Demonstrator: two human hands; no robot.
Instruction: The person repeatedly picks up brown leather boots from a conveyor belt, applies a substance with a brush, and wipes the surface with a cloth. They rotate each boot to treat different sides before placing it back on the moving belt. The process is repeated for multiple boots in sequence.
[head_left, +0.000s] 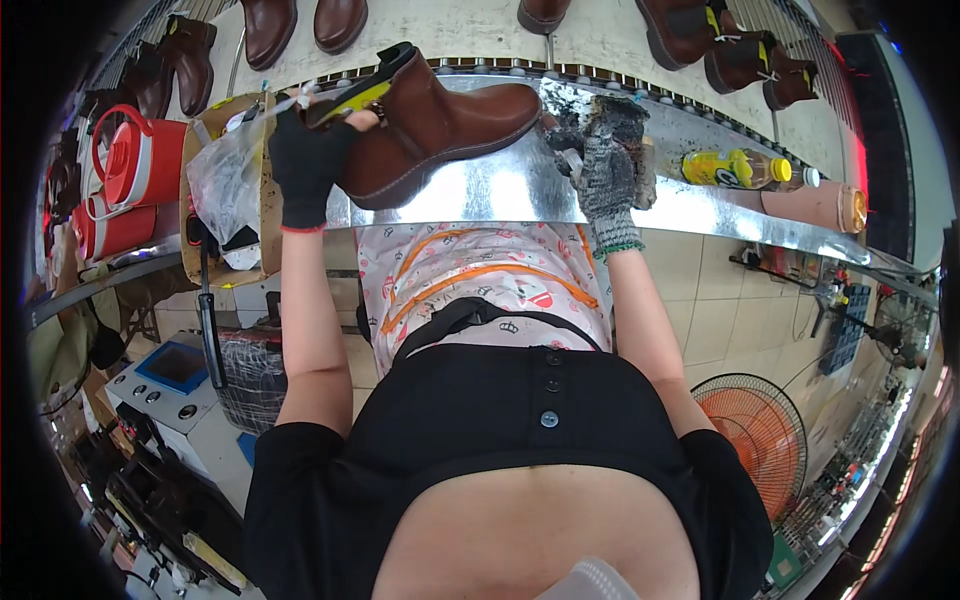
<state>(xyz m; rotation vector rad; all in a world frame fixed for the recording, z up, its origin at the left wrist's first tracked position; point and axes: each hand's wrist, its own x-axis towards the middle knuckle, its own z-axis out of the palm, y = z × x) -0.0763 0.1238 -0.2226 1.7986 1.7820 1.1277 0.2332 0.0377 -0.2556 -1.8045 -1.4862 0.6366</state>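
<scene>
A brown leather ankle boot [455, 118] is held up over the metal ledge, its toe pointing right and its dark sole facing down. My left hand [312, 165], in a black fingerless glove, is closed on the boot's upper part, beside a yellow strip at the opening. My right hand [608, 180] wears a grey knit glove stained black. Its fingers are curled at a blackened, soft-looking lump [620, 115] on the ledge; what exactly they grip is hidden. Dark smears mark the metal around it.
Several brown boots [268, 30] stand on the roller-edged conveyor [590, 50] beyond the ledge [480, 200]. Left are a cardboard box [270, 240] with plastic bags and red-and-white jugs [145, 165]. Right lie a yellow-labelled bottle [735, 168] and a pinkish cylinder [815, 207]. An orange fan [750, 430] stands lower right.
</scene>
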